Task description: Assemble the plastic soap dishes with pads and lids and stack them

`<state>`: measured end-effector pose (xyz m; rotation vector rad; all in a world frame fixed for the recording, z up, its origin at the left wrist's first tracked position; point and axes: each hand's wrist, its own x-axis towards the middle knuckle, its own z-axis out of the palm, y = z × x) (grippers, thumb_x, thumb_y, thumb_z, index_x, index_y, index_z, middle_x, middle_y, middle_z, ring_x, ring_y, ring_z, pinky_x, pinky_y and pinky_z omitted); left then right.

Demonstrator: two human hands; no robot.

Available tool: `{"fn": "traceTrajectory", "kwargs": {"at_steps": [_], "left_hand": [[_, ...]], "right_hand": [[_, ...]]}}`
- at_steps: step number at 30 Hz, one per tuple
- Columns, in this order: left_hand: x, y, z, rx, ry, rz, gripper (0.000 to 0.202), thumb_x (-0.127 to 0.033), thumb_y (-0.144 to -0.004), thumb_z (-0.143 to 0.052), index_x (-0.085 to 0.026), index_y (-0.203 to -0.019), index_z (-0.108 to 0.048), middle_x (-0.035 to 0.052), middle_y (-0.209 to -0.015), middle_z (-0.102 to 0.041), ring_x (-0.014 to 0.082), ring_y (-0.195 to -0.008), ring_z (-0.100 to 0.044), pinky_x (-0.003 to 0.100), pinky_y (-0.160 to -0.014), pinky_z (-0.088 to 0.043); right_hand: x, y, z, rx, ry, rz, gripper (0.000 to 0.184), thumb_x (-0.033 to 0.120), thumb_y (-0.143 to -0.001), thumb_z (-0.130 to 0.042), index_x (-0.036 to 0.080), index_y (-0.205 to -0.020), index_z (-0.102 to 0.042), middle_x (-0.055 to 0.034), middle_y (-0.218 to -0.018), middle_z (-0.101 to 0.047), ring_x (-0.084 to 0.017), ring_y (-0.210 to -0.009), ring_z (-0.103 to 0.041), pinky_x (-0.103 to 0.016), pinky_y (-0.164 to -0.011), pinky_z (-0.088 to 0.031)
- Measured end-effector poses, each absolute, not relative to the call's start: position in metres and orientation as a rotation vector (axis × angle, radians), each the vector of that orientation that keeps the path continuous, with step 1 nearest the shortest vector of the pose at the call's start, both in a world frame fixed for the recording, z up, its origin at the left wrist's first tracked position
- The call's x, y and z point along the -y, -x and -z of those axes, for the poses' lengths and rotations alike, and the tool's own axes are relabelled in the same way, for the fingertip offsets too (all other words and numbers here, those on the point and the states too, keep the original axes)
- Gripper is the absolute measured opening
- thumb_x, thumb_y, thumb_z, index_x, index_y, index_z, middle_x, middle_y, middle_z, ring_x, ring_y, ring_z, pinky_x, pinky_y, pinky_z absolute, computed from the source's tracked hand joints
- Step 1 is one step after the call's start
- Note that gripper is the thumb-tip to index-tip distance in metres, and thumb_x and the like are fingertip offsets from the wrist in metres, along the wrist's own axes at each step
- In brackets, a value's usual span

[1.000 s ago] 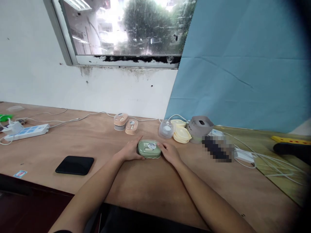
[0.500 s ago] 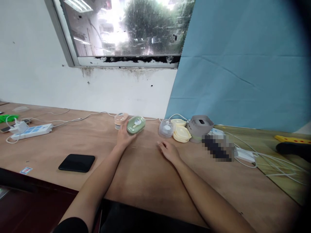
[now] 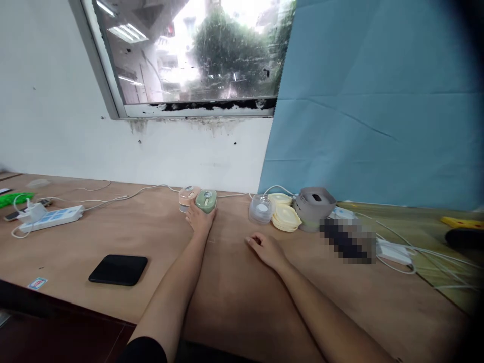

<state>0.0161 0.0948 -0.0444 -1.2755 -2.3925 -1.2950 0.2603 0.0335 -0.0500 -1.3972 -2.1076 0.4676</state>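
My left hand (image 3: 200,218) is closed around the lower sides of a small container with a green lid (image 3: 206,200), which stands near the wall. Directly left of it, a similar container with a pink lid (image 3: 188,194) is partly covered by the fingers. My right hand (image 3: 266,249) rests on the table, fingers loosely curled, thumb and forefinger a little apart, with nothing visible in them. Beyond that hand are clear plastic containers or lids (image 3: 260,209) and a stack of pale yellow lids (image 3: 286,219).
Grey stacked containers (image 3: 316,198) stand right of the yellow lids, beside a blurred-out patch. A black phone (image 3: 118,269) lies left of my arm. White power strips (image 3: 56,218) and cables run along both sides. A wall with a window backs the wooden table (image 3: 230,292).
My left hand has brought the green-lidded container from a tilted position to upright beside the pink-lidded one. My right hand stays about where it was. The view has tilted up slightly.
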Motion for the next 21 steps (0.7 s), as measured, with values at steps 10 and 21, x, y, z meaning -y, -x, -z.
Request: {"fn": "traceTrajectory", "kwargs": {"at_steps": [10, 21], "left_hand": [[-0.097, -0.018, 0.038, 2.412, 1.336, 1.376, 0.106, -0.064, -0.067, -0.065, -0.009, -0.141, -0.014, 0.0292, -0.134, -0.039, 0.0398, -0.126, -0.037, 0.053, -0.098, -0.031], [-0.044, -0.047, 0.043, 1.975, 1.796, 1.338, 0.081, -0.045, -0.083, -0.054, -0.008, -0.144, -0.018, 0.0225, -0.143, -0.033, 0.0336, -0.134, -0.028, 0.048, -0.108, -0.024]], "right_hand": [[-0.031, -0.26, 0.049, 2.094, 1.389, -0.484, 0.032, 0.047, -0.086, -0.048, 0.021, -0.077, -0.065, -0.0022, -0.075, -0.068, -0.017, -0.067, -0.058, -0.026, -0.057, -0.032], [-0.036, -0.263, 0.05, 1.923, 1.33, -0.421, 0.03, 0.043, -0.086, -0.047, 0.02, -0.082, -0.065, -0.0022, -0.072, -0.066, -0.017, -0.065, -0.056, -0.026, -0.061, -0.036]]}}
